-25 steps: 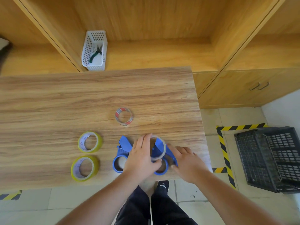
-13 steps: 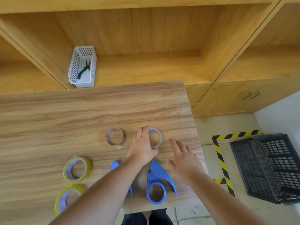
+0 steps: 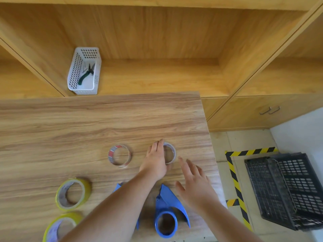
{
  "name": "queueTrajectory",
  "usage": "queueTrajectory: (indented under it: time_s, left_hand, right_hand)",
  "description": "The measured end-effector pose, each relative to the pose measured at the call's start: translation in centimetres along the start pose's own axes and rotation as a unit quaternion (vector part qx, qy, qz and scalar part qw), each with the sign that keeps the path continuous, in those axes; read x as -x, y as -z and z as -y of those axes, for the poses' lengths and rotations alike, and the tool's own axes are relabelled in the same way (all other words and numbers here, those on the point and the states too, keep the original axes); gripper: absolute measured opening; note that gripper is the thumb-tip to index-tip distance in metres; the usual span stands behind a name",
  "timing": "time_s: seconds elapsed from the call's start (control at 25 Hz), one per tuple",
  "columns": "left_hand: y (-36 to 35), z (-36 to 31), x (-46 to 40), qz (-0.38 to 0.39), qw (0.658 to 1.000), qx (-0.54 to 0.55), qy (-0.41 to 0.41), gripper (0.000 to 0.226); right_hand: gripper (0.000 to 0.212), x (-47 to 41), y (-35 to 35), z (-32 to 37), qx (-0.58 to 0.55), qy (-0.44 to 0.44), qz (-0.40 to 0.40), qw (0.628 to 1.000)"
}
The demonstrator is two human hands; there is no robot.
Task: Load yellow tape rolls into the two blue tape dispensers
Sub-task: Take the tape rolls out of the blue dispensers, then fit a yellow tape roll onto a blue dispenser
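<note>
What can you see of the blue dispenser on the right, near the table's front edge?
The right blue dispenser looks like glossy plastic and lies flat on the wooden table. Its round ring points toward the person and holds no roll; its pointed fin-shaped guard points away. The right hand hovers just above its tip; whether they touch is unclear.

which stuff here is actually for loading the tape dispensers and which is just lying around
For the job:
- upper yellow tape roll
- lower yellow tape roll
- right blue dispenser
- left blue dispenser, mostly hidden by the forearm

Lying about:
- red-printed core
- clear core under the left hand
- white basket with pliers
- black crate
</note>
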State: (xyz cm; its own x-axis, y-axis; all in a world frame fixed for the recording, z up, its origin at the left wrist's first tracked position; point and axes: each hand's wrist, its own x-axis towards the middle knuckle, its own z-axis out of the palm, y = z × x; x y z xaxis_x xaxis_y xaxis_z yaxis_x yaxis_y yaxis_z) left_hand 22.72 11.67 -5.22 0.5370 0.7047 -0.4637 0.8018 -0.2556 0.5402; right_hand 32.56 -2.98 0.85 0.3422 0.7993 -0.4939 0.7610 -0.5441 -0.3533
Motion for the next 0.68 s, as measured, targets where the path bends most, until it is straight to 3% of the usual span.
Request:
queueTrajectory:
  time_s: [0.28,0.44,0.56,0.68]
  left_hand:
    - [3.5,4.2,6.7,-0.127,0.991,-0.023,-0.023,0.085]
    - [5.7,11.3,12.4,-0.224,0.967,-0.097,0.076,0.086]
    - [7.4,16.8,15.1,-0.234,0.955,-0.082,0.163,0.098]
    - [8.5,20.5,16.4,-0.231,0.953,-0.052,0.187,0.104]
  right_hand:
    - [0.077,0.7,-0.7,4.2,-0.024,0.046,-0.011,0.999]
    - [0.072,1.3,-3.0,8.3,-0.027,0.101,-0.002,0.994]
    - [0.071,1.5,-5.0,11.0,-0.006,0.13,0.024,0.991]
    - [0.072,1.7,-6.9,12.8,0.009,0.14,0.049,0.989]
